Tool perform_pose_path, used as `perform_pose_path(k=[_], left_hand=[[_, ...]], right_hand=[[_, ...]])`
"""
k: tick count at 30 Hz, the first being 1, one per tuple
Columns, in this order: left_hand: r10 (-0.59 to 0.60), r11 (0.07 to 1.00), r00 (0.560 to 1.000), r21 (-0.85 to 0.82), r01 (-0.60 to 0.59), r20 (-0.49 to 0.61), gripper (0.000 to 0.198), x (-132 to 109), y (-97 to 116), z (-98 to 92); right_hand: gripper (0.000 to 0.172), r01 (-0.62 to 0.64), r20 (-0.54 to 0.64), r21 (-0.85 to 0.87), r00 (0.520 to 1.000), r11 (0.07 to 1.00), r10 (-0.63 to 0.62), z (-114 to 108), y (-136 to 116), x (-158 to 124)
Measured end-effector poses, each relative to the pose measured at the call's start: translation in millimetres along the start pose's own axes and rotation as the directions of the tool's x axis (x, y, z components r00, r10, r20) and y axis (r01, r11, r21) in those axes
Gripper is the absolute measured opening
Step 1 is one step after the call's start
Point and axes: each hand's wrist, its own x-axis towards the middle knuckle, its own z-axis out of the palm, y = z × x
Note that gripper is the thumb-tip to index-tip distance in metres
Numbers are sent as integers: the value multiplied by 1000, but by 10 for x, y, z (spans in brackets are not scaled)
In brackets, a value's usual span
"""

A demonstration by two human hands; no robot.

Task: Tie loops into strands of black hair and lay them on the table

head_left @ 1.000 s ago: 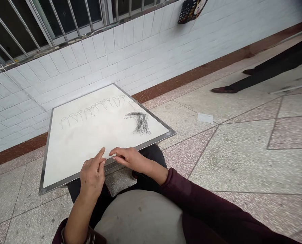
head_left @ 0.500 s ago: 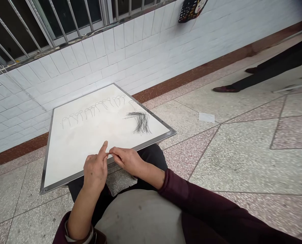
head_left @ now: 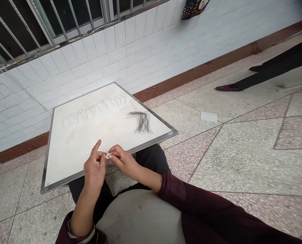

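Observation:
A white board with a metal rim rests across my lap. My left hand and my right hand meet over its near edge, fingertips pinched together on something too fine to make out, perhaps a hair strand. The left index finger points up. A loose bundle of dark hair lies at the board's right side. A row of small looped strands runs along its far edge.
A white tiled wall with a barred window stands behind the board. Another person's dark trouser legs and shoes stretch over the floor at the upper right. A scrap of paper lies on the terrazzo floor.
Both hands have lifted off the board's near edge and drawn together, the fingertips now pinching at one spot. The left index finger has risen.

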Motion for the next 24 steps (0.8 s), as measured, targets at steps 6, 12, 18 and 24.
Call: perform_pose_path(k=[6, 12, 18, 24], left_hand=[[-73, 931, 995, -352, 93, 68, 57, 1, -16, 20], [-132, 886, 990, -443, 137, 43, 58, 2, -47, 53], [-150, 860, 989, -495, 124, -12, 51, 11, -88, 82], [-137, 879, 990, -465, 107, -31, 47, 4, -104, 95]], right_hand=[[17, 44, 23, 84, 999, 996, -46, 19, 65, -19], [14, 177, -40, -176, 982, 968, -187, 48, 145, -35], [20, 359, -35, -402, 913, 842, -406, 44, 223, -17], [19, 406, -17, -540, 871, 738, -491, 14, 213, -3]])
